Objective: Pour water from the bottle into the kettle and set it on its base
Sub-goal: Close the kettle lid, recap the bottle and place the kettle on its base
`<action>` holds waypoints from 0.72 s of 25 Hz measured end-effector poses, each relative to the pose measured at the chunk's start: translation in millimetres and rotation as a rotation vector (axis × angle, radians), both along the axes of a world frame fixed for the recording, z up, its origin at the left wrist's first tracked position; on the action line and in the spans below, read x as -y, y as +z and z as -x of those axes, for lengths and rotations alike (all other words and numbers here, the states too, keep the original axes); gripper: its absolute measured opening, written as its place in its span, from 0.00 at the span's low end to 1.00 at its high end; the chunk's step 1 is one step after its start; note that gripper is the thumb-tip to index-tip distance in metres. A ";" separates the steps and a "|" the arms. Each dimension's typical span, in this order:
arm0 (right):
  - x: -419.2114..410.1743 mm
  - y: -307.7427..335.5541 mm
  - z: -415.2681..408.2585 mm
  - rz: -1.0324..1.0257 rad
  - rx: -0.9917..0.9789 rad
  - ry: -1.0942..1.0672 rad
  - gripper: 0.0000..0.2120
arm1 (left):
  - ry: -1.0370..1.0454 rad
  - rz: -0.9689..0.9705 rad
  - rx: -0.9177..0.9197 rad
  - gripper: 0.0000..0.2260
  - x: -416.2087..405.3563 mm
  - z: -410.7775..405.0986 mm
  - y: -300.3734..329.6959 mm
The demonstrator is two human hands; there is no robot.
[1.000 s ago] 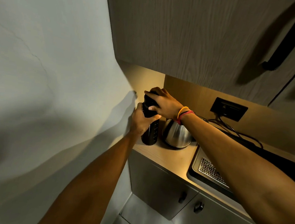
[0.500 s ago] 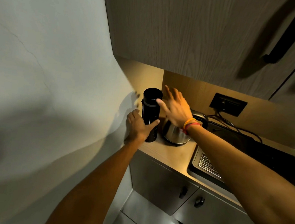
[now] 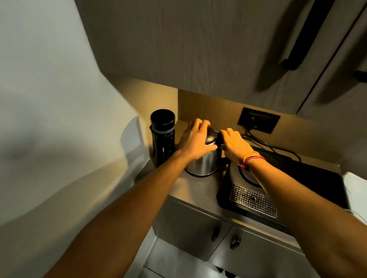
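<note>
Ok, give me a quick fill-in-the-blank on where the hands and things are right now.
1. Both hands rest on the ____.
2. The right hand grips the kettle by its ____.
3. The black bottle stands ____ on the counter.
4. The left hand lies on the kettle's ____.

Missing: kettle; handle; upright; lid

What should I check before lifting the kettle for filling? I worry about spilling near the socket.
1. Right hand on the kettle's handle: ok.
2. Left hand steadying the steel kettle: ok.
3. Black bottle upright, clear of both hands: ok.
4. Bottle cap off for pouring: cannot tell.
5. Kettle lid open: cannot tell, hands cover it.
6. Cables below the wall socket clear of the kettle: ok.
</note>
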State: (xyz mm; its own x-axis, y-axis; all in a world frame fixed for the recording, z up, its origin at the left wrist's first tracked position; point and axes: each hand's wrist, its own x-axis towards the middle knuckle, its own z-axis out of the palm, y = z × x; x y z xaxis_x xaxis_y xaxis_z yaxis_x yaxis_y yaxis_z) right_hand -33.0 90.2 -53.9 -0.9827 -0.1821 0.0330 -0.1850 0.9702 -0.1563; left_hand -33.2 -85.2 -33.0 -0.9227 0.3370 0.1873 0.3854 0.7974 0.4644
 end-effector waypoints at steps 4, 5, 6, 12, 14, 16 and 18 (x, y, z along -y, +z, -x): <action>-1.5 -2.5 -0.8 0.017 0.047 -0.047 0.18 | 0.032 0.284 0.266 0.55 -1.1 29.6 -8.1; -4.0 -3.1 -0.4 0.021 0.054 -0.065 0.17 | 0.026 0.321 0.276 0.57 -3.7 33.0 -11.2; -5.0 -3.0 -0.2 0.018 0.049 -0.076 0.17 | 0.024 0.345 0.261 0.57 -4.8 35.2 -13.6; -4.6 0.8 -5.3 0.035 -0.041 -0.081 0.14 | 0.024 0.353 0.153 0.50 -2.4 40.8 -11.3; -12.1 9.5 -4.7 0.034 -0.103 -0.076 0.12 | 0.031 0.293 0.117 0.50 -6.6 37.4 -8.7; -27.5 22.9 -4.5 0.017 -0.138 -0.083 0.13 | 0.018 0.216 0.074 0.49 -19.8 35.7 1.8; -47.9 37.1 -5.0 0.015 -0.164 -0.111 0.13 | -0.009 0.131 0.066 0.47 -39.5 36.8 18.8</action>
State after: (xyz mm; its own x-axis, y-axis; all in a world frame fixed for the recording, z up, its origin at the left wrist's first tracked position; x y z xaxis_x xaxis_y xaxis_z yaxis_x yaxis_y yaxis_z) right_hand -28.0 138.2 -16.8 -0.9780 -0.0711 0.1963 -0.1010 0.9839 -0.1472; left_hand -70.0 -45.6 -14.1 -0.9285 0.3625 0.0799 0.3645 0.8498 0.3808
